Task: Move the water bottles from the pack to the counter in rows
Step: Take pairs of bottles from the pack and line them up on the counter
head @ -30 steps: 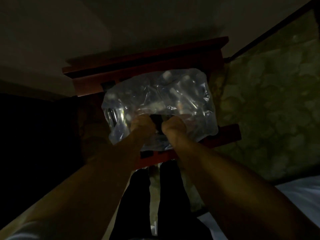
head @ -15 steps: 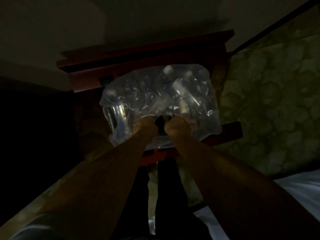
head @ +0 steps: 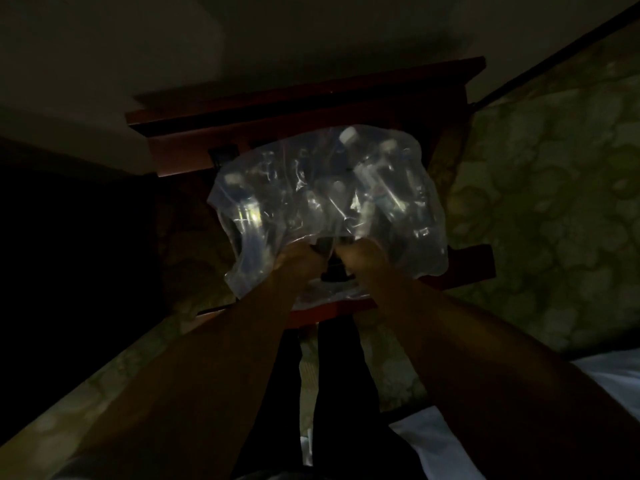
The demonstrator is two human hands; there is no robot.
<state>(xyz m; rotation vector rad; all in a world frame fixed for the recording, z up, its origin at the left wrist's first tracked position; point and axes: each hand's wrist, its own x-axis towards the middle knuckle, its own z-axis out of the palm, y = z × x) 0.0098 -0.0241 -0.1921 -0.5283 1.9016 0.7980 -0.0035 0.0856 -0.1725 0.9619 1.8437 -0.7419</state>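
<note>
A clear plastic-wrapped pack of water bottles [head: 325,202] lies on a dark red wooden counter [head: 304,109] in dim light. Several bottles show through the film, one with a white cap [head: 347,135] near the far edge. My left hand [head: 298,261] and my right hand [head: 363,259] sit close together at the pack's near edge, each gripping the plastic wrap around a dark gap in the film. The fingertips are hidden in the wrap.
A pale wall rises behind the counter. Green patterned flooring [head: 554,202] spreads to the right and lower left. My dark trouser legs [head: 332,393] stand below the counter's front edge. White fabric [head: 616,375] lies at the lower right.
The view has tilted slightly, so the pack and counter sit a little higher in the frame. Both hands keep their grip on the wrap's near edge; the film has bunched and shifted a little.
</note>
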